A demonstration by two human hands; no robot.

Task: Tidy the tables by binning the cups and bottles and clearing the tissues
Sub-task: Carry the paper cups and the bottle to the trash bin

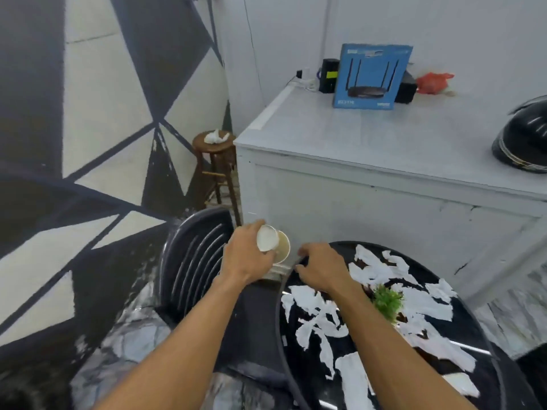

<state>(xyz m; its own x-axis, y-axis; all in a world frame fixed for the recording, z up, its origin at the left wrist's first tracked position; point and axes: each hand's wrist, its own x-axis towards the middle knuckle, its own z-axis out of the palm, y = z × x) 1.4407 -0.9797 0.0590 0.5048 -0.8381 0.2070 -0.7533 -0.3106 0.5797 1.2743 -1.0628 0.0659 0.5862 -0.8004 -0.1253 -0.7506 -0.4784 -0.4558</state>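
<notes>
router box [372,76] on white counter [384,137] | helmet [524,137] | stool [215,161] | chair [192,255]

Both forearms outstretched, left hand [247,255] curled closed, right hand [321,266] palm-down, fingers seemingly loosely bent.

- left hand [247,255] and right hand [321,266]: both bare, no gloves
- forearms bare, no sleeves in view
- no watch, rings or bands visible

No legible txt anywhere. Blue router box [372,76] on the white table [384,143] has print along top edge & bottom corners, but too blurred to read; only the pic of a 4-antenna router is clear.
</notes>
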